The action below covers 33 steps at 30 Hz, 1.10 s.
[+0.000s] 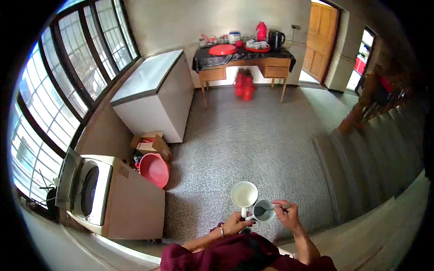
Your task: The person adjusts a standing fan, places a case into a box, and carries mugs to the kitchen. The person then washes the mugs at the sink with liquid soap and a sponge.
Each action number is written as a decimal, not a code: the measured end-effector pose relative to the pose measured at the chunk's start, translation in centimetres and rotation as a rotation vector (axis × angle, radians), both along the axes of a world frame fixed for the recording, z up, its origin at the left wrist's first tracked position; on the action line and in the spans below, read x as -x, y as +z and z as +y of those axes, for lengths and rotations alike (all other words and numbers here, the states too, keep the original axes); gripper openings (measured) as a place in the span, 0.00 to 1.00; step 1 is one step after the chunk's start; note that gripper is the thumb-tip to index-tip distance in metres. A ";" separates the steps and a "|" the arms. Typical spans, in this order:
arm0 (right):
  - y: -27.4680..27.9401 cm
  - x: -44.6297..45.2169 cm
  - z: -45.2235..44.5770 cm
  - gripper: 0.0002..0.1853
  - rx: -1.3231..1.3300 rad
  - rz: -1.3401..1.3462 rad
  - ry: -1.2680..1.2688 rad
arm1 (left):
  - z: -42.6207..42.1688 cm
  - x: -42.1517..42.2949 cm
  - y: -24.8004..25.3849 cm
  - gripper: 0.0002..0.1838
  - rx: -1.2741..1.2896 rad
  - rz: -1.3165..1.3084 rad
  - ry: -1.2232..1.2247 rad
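Observation:
Low in the head view, my left hand [238, 223] is closed around the handles of two mugs. One is a cream-white mug [244, 194], its pale inside facing up. Right beside it, and a little nearer to me, is a grey-white mug [265, 216] with something dark inside. My right hand [286, 214] is closed on the handle of a spoon [274, 209], whose lower end reaches into the grey-white mug. What the dark part in that mug is, spoon bowl or contents, is hard to make out.
A top-loading washing machine [131, 194] with raised lid stands left, near a pink basin [154, 170], a cardboard box [155, 145] and a chest freezer [167, 99]. Ahead, a desk [275, 67] bears red trays, cups and a black kettle [276, 39]. Stairs [361, 158] are right.

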State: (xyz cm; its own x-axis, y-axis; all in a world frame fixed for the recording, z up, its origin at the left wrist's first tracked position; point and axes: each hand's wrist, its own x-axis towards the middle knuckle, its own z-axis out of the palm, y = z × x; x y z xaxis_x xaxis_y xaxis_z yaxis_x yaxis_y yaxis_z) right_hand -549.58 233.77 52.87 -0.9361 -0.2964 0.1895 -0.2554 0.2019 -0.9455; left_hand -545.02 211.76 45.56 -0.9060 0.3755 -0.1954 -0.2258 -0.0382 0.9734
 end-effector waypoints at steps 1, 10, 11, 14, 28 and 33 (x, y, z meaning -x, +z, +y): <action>0.1 1.3 0.2 0.10 -0.003 -0.006 0.017 | 0.3 1.0 -0.2 0.08 -0.059 -0.068 0.007; -1.0 15.1 -2.0 0.09 -0.035 -0.113 -0.077 | -1.5 15.8 -0.3 0.07 -0.090 0.022 0.010; -1.2 16.9 -2.3 0.09 -0.020 -0.116 -0.054 | -1.7 17.9 -1.7 0.07 -0.092 0.001 0.019; -0.5 23.0 -3.2 0.09 -0.038 -0.083 -0.086 | -3.0 24.0 1.0 0.09 -0.140 -0.136 -0.005; -2.7 43.1 -1.2 0.14 -0.006 -0.066 -0.179 | -1.9 47.9 0.4 0.08 -0.068 -0.162 -0.092; -2.9 51.8 3.6 0.14 -0.022 -0.083 -0.237 | 3.1 56.5 0.3 0.07 -0.072 -0.129 -0.178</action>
